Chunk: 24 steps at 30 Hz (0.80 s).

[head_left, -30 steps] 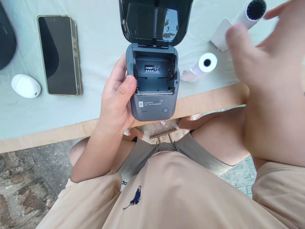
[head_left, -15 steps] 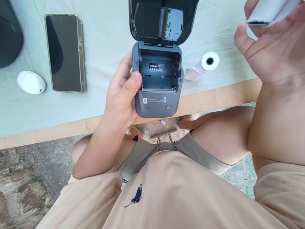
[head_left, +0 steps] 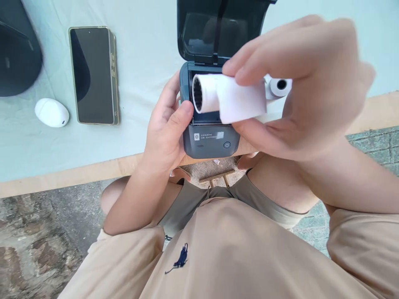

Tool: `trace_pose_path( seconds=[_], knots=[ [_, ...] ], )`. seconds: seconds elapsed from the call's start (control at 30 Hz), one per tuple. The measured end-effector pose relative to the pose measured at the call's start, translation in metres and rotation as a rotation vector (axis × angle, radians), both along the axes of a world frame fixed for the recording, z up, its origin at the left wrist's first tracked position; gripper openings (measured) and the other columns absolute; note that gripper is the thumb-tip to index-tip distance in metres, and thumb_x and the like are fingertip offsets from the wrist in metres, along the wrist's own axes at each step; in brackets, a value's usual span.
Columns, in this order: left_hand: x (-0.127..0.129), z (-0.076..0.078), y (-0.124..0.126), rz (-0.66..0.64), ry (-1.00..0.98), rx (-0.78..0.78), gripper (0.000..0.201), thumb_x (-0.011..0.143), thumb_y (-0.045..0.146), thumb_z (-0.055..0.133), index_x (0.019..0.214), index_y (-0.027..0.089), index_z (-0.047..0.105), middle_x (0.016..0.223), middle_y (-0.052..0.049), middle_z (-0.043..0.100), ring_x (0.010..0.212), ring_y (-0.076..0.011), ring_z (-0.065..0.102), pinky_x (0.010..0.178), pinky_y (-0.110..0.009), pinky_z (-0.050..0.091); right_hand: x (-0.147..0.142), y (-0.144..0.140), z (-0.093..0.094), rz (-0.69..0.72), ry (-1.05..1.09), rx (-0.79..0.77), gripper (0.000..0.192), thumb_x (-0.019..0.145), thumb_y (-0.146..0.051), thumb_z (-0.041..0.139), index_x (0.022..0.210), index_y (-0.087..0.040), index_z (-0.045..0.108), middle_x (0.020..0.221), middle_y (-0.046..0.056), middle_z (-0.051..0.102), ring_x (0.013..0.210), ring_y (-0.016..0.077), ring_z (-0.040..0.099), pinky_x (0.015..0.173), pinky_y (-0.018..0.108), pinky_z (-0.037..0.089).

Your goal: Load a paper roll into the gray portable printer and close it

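A small dark blue-grey label printer (head_left: 212, 143) is gripped by its left side in my left hand (head_left: 166, 124), thumb on the front rim. Its dark see-through lid (head_left: 199, 37) stands raised. Between the fingers and thumb of my right hand (head_left: 308, 87) is a white paper roll (head_left: 207, 93), a loose flap of paper hanging off it. The roll lies crosswise over the printer's compartment and hides most of it; whether it touches the inside I cannot tell. Partly behind my right hand, a second white roll (head_left: 277, 88) rests on the table.
Left on the pale cloth (head_left: 140, 50) lie a black phone in a clear case (head_left: 95, 79) and a white oval case (head_left: 52, 112). A large dark object (head_left: 18, 54) fills the far left corner. The table's wooden edge (head_left: 102, 171) runs just before my knees.
My right hand has come from the upper right to the printer, bringing the paper roll over its compartment. My left hand still holds the printer. The whole view has shifted slightly.
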<state>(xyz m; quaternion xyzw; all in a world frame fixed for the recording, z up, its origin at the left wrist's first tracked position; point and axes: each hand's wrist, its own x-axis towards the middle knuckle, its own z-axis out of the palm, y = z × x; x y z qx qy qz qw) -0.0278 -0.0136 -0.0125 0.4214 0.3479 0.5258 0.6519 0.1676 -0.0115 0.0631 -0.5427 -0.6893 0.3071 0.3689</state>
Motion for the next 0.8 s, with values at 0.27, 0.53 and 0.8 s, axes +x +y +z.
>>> trace_pose_path(
  seconds=[0.27, 0.53, 0.8],
  knots=[
    [-0.002, 0.002, 0.0, -0.05, -0.027, 0.015, 0.048, 0.098, 0.06, 0.073, 0.133, 0.028, 0.064, 0.132, -0.005, 0.077, 0.166, -0.0333, 0.047, 0.131, -0.055, 0.054, -0.006, 0.011, -0.008, 0.089, -0.447, 0.267, 0.042, 0.105, -0.05, 0.043, 0.083, -0.022, 0.066, 0.109, -0.004, 0.08, 0.122, 0.0267, 0.07, 0.108, 0.053, 0.046],
    [-0.001, 0.008, -0.002, -0.08, -0.065, -0.009, 0.045, 0.099, 0.059, 0.07, 0.13, 0.027, 0.066, 0.129, -0.006, 0.078, 0.165, -0.0358, 0.047, 0.13, -0.062, 0.053, 0.001, -0.001, -0.013, 0.145, -0.445, 0.206, 0.062, 0.104, -0.065, 0.036, 0.068, -0.027, 0.069, 0.078, 0.002, 0.07, 0.103, 0.0239, 0.069, 0.105, 0.053, 0.047],
    [-0.019, -0.042, 0.015, -0.136, 0.025, 0.224, 0.076, 0.079, 0.054, 0.089, 0.148, 0.038, 0.061, 0.145, -0.006, 0.072, 0.128, -0.0365, 0.076, 0.1, -0.051, 0.069, 0.001, 0.003, -0.001, 0.182, -0.132, 0.153, 0.02, 0.095, -0.046, 0.066, 0.087, -0.029, 0.074, 0.109, -0.007, 0.077, 0.126, 0.0272, 0.07, 0.117, 0.055, 0.045]
  ],
)
